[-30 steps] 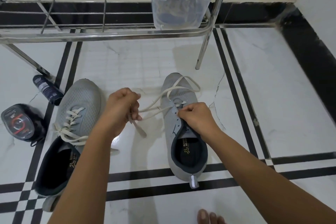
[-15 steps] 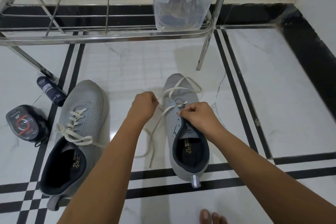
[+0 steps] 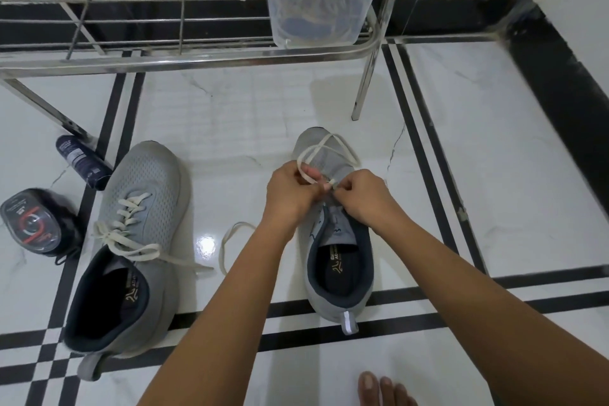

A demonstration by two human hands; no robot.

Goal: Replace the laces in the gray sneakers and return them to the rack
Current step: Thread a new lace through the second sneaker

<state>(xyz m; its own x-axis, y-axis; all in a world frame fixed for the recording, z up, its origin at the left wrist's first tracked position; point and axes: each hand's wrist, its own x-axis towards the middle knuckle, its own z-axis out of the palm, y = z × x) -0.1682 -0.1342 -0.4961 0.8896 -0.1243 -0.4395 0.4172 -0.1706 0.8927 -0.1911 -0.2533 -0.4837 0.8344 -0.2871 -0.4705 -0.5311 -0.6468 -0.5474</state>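
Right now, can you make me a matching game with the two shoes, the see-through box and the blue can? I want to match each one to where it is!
Things:
1. laced sneaker
2. unfinished sneaker
3. clear box
4. blue can

Places:
A. on the rack
B. lying on the floor by a rack leg
C. left hand and right hand pinch its lace
D. on the floor with its lace threaded, untouched

Pairs: 1-D, 2-C, 3-A, 4-B.
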